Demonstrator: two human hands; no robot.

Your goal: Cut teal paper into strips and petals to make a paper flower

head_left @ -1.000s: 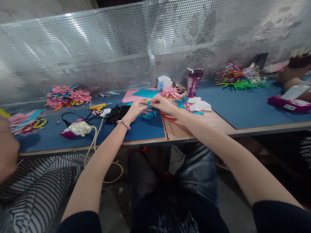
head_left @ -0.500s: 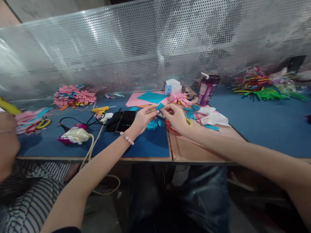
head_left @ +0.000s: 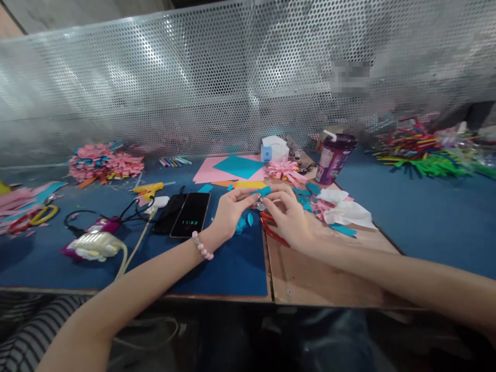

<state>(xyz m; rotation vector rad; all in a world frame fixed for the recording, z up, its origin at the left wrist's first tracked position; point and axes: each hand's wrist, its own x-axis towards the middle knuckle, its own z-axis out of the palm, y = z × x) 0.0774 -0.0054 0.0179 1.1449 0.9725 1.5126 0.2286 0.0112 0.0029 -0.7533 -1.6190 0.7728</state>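
Observation:
A small piece of blue paper [head_left: 264, 191] is pinched between the fingertips of both hands above the table. My left hand [head_left: 229, 213], with a pink bead bracelet at its wrist, grips the paper's left end. On the right end, my right hand [head_left: 289, 214] has its fingers bent around it, thumb tip close to the left thumb. Below the hands lie crumpled blue paper pieces [head_left: 241, 224] and red-handled scissors [head_left: 274, 232], partly hidden by the right hand. Behind them are a blue sheet [head_left: 238, 166] and a pink sheet [head_left: 203, 170].
To the left lie a phone [head_left: 190, 214], a yellow glue gun [head_left: 149, 190], a power strip [head_left: 93, 245] with cables and yellow-handled scissors [head_left: 44, 215]. A purple cup [head_left: 335, 159] with a straw, tissues [head_left: 351, 212] and pink paper fringe [head_left: 284, 170] stand or lie to the right.
The blue paper, upright before, now lies sideways between the fingers, and both hands have drawn closer to me. The camera view has tilted up. The neighbouring person's arm has left the view at left.

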